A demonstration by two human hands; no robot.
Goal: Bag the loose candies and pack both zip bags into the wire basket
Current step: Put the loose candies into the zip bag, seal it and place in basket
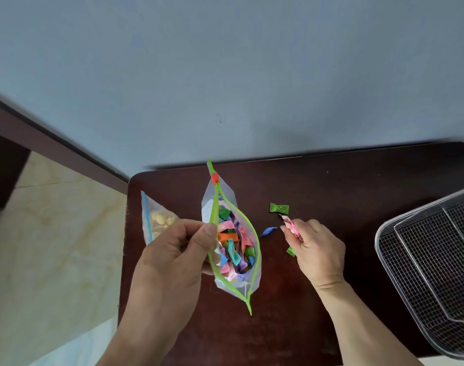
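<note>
A clear zip bag [232, 282] with a green zip strip and a red slider stands open on the dark table, full of coloured wrapped candies. My left hand [172, 249] pinches its left rim. My right hand [314, 244], to the right of the bag, is closed on a pink candy [290, 226]; a green wrapper [291, 251] pokes out under it. A loose green candy [279, 208] and a blue candy [267, 231] lie on the table. A second zip bag [157, 220] with a blue strip and pale snacks lies behind my left hand. The wire basket [426, 273] sits at the right.
The dark brown table [331, 186] stands against a pale blue wall. Its left edge drops to a beige tiled floor [53, 233]. The basket overhangs the table's right side.
</note>
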